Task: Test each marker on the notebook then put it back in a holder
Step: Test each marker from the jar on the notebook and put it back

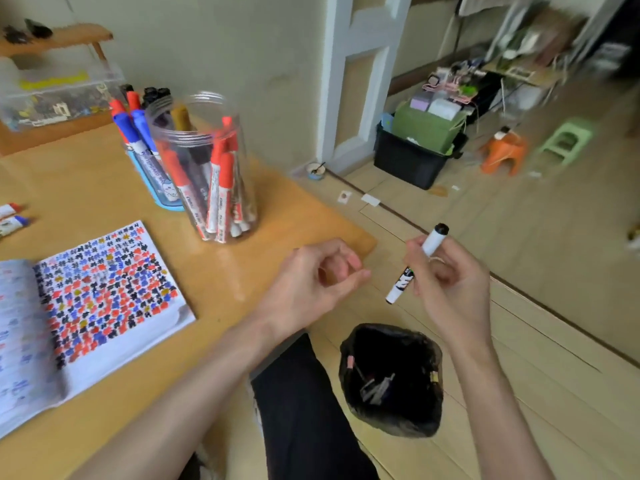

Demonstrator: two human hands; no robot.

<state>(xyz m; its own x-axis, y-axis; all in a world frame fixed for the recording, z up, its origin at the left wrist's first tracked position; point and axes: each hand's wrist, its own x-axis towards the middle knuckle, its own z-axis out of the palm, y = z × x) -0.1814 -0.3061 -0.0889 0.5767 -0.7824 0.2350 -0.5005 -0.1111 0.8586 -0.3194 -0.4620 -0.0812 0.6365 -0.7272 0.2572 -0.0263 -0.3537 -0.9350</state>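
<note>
Head view shows my right hand [450, 282] with its fingers [414, 247] wrapped round a black-capped marker [403, 280], held off the tabletop [242, 271] edge above a black bag [391, 379], while my left hand [311, 282] is clenched on nothing; I judge the marker light, stiff and slick, best gripped mid-barrel.

Both bare arms are reaching forward from the lower edge. The left forearm [194, 386] is angling up and to the right, and the left hand [308, 285] is hovering palm-sideways, its fingers [349, 261] curling in toward the thumb in an empty, loose fist. The right forearm [498, 403] is rising more steeply. The right hand [450, 282] is gripping a black-and-white marker [403, 280] around its upper half, with the barrel slanting down toward the left hand. The two hands are hanging near each other, not touching.
</note>
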